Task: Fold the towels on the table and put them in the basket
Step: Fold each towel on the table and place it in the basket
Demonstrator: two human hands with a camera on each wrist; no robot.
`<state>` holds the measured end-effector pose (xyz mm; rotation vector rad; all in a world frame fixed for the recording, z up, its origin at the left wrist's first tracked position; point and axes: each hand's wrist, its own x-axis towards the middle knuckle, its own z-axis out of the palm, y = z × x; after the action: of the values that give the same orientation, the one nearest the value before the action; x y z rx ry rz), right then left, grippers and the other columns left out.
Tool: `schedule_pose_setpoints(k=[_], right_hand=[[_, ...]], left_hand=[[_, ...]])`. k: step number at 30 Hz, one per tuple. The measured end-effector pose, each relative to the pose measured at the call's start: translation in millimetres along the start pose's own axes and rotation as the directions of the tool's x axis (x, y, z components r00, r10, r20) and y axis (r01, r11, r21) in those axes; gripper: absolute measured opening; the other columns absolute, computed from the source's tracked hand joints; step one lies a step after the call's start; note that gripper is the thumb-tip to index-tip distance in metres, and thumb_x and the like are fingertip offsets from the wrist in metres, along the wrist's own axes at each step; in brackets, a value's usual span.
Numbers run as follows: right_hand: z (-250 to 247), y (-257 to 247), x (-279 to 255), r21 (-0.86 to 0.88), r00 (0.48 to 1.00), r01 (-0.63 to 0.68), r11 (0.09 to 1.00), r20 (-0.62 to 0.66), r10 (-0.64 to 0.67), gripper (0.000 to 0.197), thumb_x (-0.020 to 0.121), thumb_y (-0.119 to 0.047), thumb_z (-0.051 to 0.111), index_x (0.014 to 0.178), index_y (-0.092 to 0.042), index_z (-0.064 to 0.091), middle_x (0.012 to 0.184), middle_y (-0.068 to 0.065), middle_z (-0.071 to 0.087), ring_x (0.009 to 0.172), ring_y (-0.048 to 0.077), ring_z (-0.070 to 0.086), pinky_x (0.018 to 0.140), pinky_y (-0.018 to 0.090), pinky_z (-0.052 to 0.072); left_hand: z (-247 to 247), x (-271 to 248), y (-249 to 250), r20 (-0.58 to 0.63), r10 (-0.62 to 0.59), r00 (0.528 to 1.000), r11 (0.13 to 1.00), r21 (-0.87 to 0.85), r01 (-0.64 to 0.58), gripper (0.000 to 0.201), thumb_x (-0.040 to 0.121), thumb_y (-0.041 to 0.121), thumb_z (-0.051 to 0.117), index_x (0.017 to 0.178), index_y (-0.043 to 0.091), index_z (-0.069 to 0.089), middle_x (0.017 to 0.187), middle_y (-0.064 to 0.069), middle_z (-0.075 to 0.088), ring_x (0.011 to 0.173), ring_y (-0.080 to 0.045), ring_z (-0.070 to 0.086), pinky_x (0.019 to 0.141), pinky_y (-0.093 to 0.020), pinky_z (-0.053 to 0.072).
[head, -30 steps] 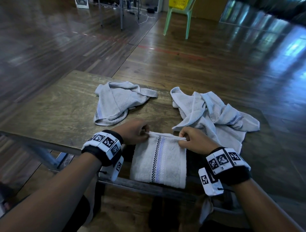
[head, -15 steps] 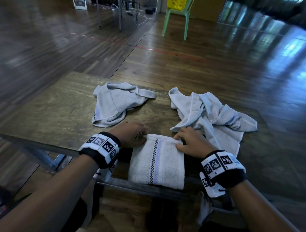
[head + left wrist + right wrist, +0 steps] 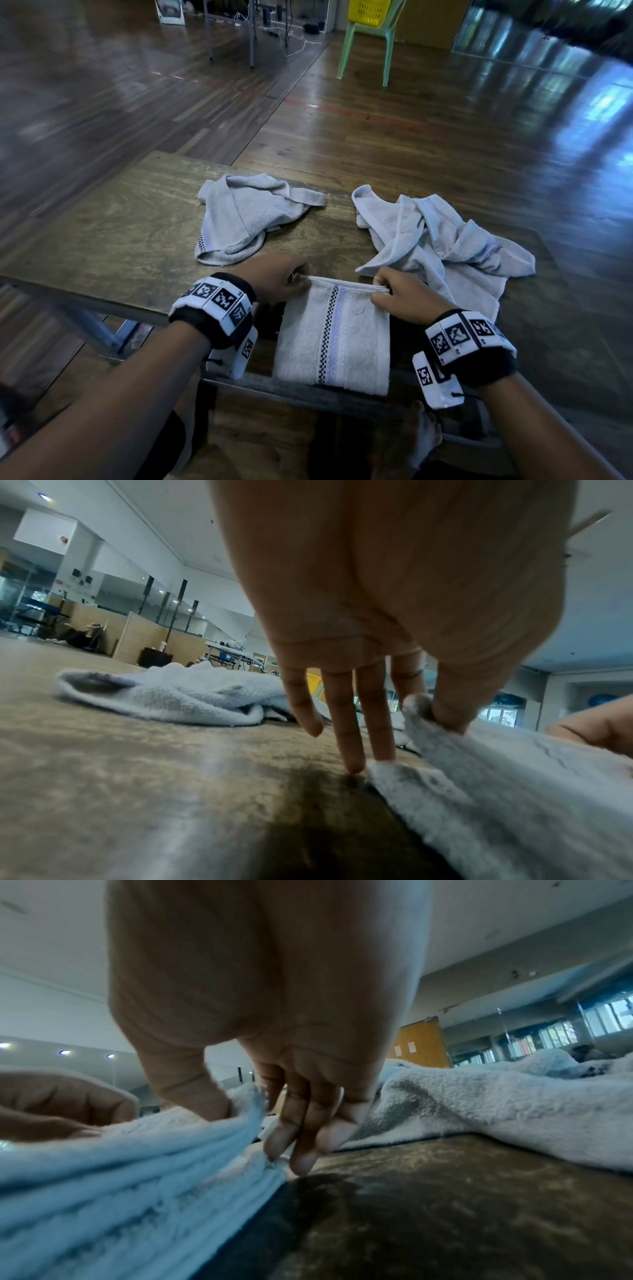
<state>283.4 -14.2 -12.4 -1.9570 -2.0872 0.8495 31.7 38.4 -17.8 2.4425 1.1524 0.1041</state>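
A folded white towel (image 3: 337, 337) with a checkered and lilac stripe lies at the table's near edge, partly overhanging it. My left hand (image 3: 281, 279) pinches its far left corner between thumb and forefinger; the wrist view shows the towel (image 3: 514, 791) lifted there by that hand (image 3: 424, 710). My right hand (image 3: 400, 296) pinches the far right corner, where the towel (image 3: 137, 1164) shows several layers under the thumb (image 3: 202, 1102). Two crumpled towels lie beyond: one (image 3: 245, 217) at the left, a larger heap (image 3: 442, 240) at the right. A yellow basket (image 3: 368, 12) sits on a green chair far off.
The wooden table (image 3: 113, 233) has bare surface at the left. Its metal frame (image 3: 308, 394) runs along the near edge. The green chair (image 3: 363, 44) stands on the wood floor beyond the table. Table legs and cables are at the far back.
Half a second ago my right hand lay flat on the towel's far edge; now both hands pinch the far corners again, as they did one second ago.
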Motion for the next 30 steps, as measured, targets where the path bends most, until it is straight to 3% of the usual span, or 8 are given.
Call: schedule_pose_setpoints(k=[2,6,13,19,21,24,26,30], right_hand=[[1.3,2.5,1.9,-0.006,1.000,0.010,1.000,-0.026,-0.010,0.010,0.085,-0.021,0.055,0.087,-0.012,0.050,0.082,0.000,0.054,0.068,0.011,0.048,0.059,0.026,0.036],[3.6,9.7,5.6,-0.044,0.992,0.097,0.994,-0.080,-0.100,0.008,0.081,-0.019,0.060,0.086,-0.017,0.055,0.096,-0.001,0.053,0.087,0.013,0.050,0.072,0.024,0.039],[3.6,21.5,7.1,0.062,0.997,0.046,0.997,-0.064,-0.042,0.008,0.084,-0.021,0.060,0.088,-0.025,0.055,0.087,-0.002,0.061,0.079,0.013,0.057,0.072,0.027,0.045],[4.8,17.5,7.8,0.050,0.995,0.052,0.997,-0.085,-0.047,0.010,0.087,-0.021,0.060,0.094,-0.022,0.054,0.089,0.002,0.062,0.081,0.018,0.059,0.075,0.030,0.047],[5.9,17.8,8.9,0.043,0.994,0.033,0.999,-0.102,-0.029,0.014,0.086,-0.022,0.064,0.095,-0.020,0.054,0.081,0.002,0.059,0.073,0.015,0.056,0.070,0.027,0.045],[5.2,17.3,9.5,0.072,0.990,0.027,0.997,-0.137,-0.017,0.018,0.082,-0.020,0.069,0.092,-0.017,0.055,0.071,-0.003,0.054,0.064,0.010,0.051,0.064,0.022,0.041],[3.4,15.7,9.0,0.086,0.991,0.023,0.996,-0.130,-0.011,0.019,0.081,-0.018,0.071,0.092,-0.017,0.056,0.072,-0.004,0.056,0.066,0.010,0.053,0.066,0.022,0.043],[0.1,12.8,7.0,0.054,0.992,0.017,0.998,-0.129,-0.010,0.016,0.080,-0.014,0.072,0.089,-0.018,0.059,0.080,-0.004,0.060,0.076,0.012,0.058,0.069,0.020,0.045]], left_hand=[[1.0,3.1,5.2,-0.005,-0.034,0.999,0.999,0.038,0.034,0.015,0.092,0.032,0.050,0.100,0.019,0.052,0.101,-0.001,0.060,0.082,-0.015,0.048,0.068,-0.028,0.035],[3.2,7.0,7.5,0.020,-0.083,0.996,0.993,0.090,0.081,0.020,0.093,0.031,0.050,0.106,0.017,0.055,0.110,-0.003,0.059,0.097,-0.021,0.054,0.078,-0.031,0.042],[7.3,11.7,0.7,-0.001,-0.119,0.993,0.991,0.060,0.119,0.024,0.093,0.034,0.050,0.105,0.016,0.059,0.108,-0.004,0.060,0.098,-0.022,0.055,0.084,-0.036,0.046],[9.5,14.8,-1.5,-0.033,-0.102,0.994,0.992,0.073,0.104,0.018,0.091,0.030,0.052,0.101,0.017,0.059,0.106,-0.005,0.062,0.097,-0.024,0.056,0.082,-0.034,0.045],[11.0,14.0,-0.4,-0.061,-0.095,0.994,0.990,0.102,0.101,0.017,0.090,0.031,0.051,0.103,0.021,0.057,0.109,-0.001,0.060,0.100,-0.021,0.055,0.083,-0.033,0.042],[16.6,12.6,8.0,-0.175,0.033,0.984,0.983,0.185,0.000,0.018,0.088,0.029,0.051,0.104,0.025,0.059,0.109,0.006,0.058,0.105,-0.016,0.053,0.086,-0.033,0.034],[21.5,12.7,15.4,-0.186,0.103,0.977,0.974,0.217,-0.061,0.020,0.087,0.028,0.050,0.103,0.026,0.061,0.110,0.008,0.058,0.105,-0.013,0.054,0.085,-0.032,0.032],[23.6,17.1,21.7,-0.147,0.062,0.987,0.975,0.223,-0.028,0.023,0.089,0.028,0.048,0.107,0.024,0.062,0.114,0.008,0.057,0.105,-0.014,0.055,0.086,-0.031,0.032]])
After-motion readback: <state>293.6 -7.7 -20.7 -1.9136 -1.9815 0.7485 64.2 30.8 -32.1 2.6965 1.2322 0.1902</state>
